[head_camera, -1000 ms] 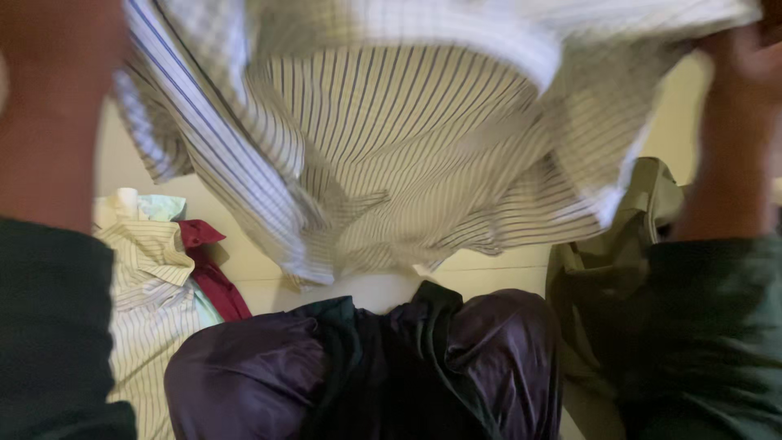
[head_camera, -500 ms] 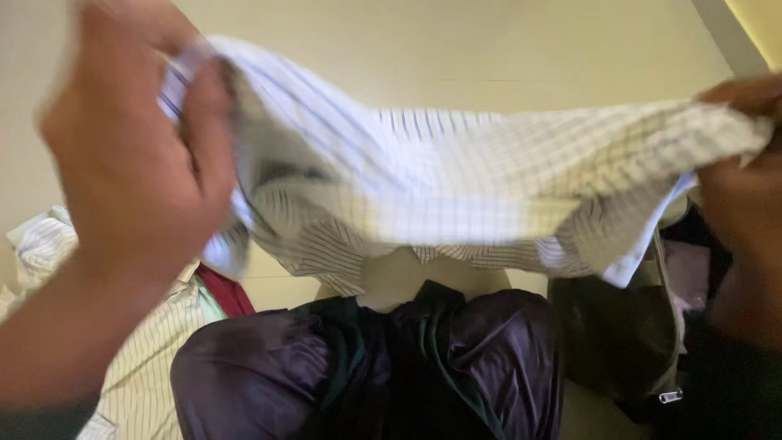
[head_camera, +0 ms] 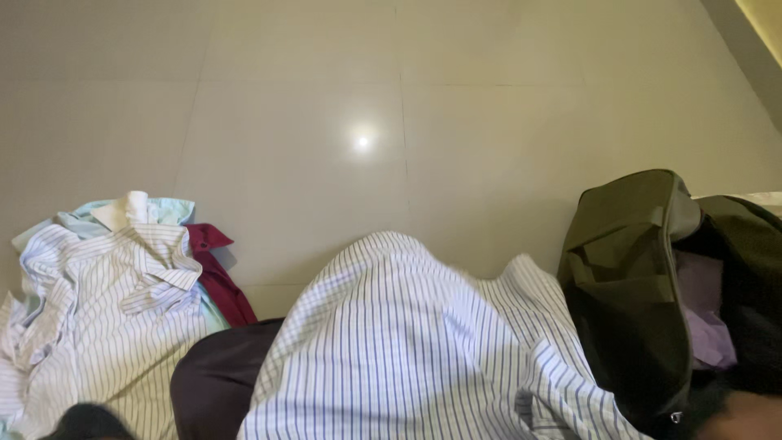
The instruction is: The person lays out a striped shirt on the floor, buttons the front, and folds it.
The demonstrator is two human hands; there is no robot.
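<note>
A white shirt with blue stripes (head_camera: 407, 350) lies spread over my lap and covers most of my dark purple trousers (head_camera: 213, 379). Neither hand holds it in this view. Only a strip of skin of my right hand (head_camera: 743, 420) shows at the bottom right corner, beside the bag; its fingers are out of frame. My left hand is out of sight; only a dark sleeve (head_camera: 85, 422) shows at the bottom left.
A pile of shirts (head_camera: 106, 318) lies on the floor at the left: striped ones, a pale green one and a dark red one (head_camera: 213, 277). An open dark olive bag (head_camera: 631, 277) stands at the right with purple cloth (head_camera: 707, 318) inside. Pale floor tiles (head_camera: 326, 122) stretch ahead.
Both hands held the striped shirt up and spread in front of me; now it has come down onto my lap and the hands have dropped out of view.
</note>
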